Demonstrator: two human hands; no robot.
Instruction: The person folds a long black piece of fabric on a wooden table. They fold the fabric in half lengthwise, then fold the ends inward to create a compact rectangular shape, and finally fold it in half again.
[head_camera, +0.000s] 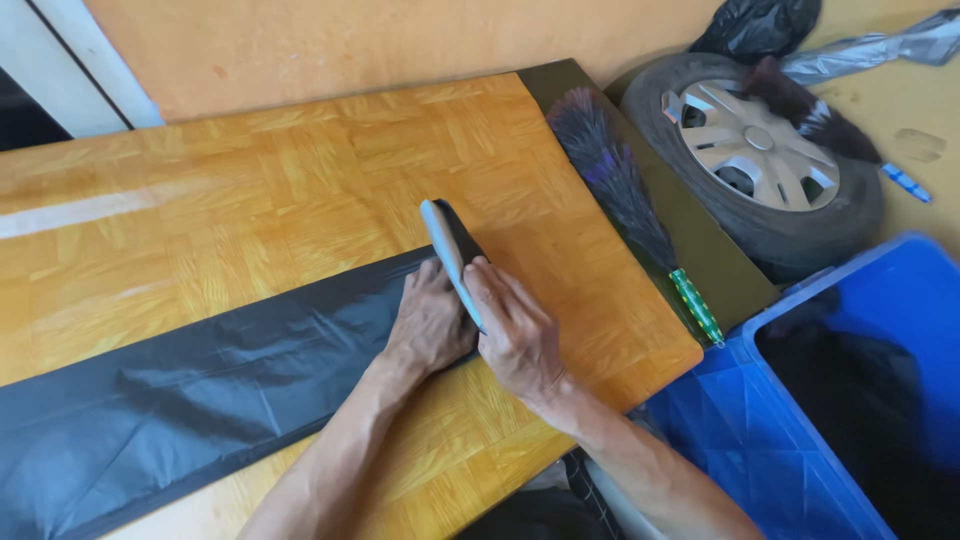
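Observation:
A long sheet of black plastic film (200, 385) lies flat across a wooden parquet tabletop (250, 190). My left hand (430, 325) presses down on the sheet's right end. My right hand (515, 335) lies beside it and grips a flat grey-blue tool with a black back (447, 240), which stands on edge between both hands at the end of the sheet. The tool's lower part is hidden by my fingers.
A dark purple feather duster with a green handle (625, 195) lies along the table's right edge. A car wheel with a silver hubcap (760, 150) leans behind it, with a second duster (810, 115) on top. A blue plastic crate (830, 400) stands at the right.

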